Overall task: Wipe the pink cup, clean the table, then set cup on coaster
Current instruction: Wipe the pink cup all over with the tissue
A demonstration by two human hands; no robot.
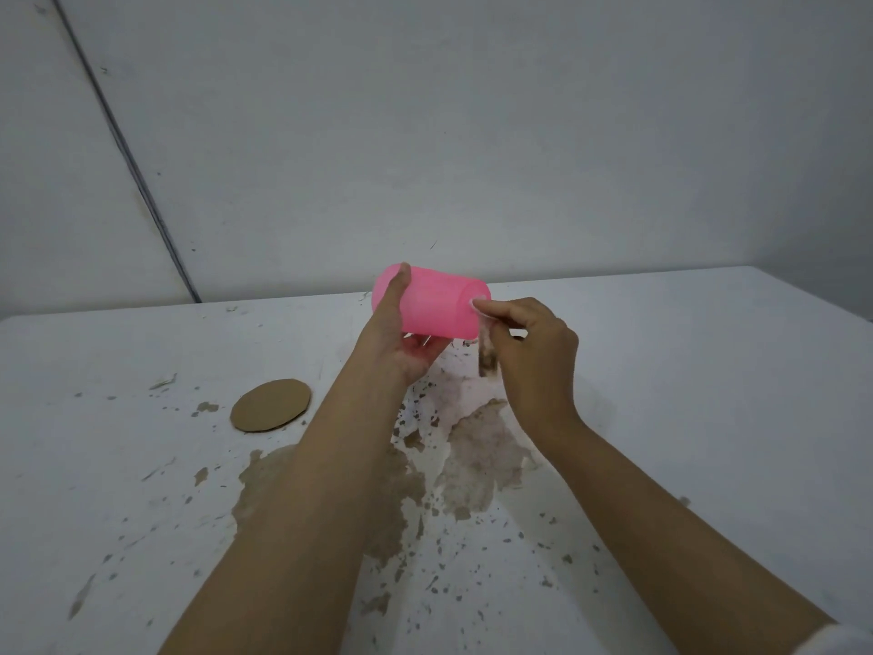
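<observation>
The left hand [406, 342] hides part of the translucent pink plastic cup [437, 302], which it holds on its side above the white surface [708, 371]. No writing shows on the cup. The right hand's [534, 352] grip pinches a small stained white tissue [486, 352] against its end. The round brown cardboard coaster [271, 405] lies apart, left of brown spill stains [482, 456].

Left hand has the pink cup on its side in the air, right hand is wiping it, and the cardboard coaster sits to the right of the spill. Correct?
Not quite. In the head view the cardboard coaster lies left of the spill, not right. The rest holds: left hand, pink cup, right hand.
</observation>
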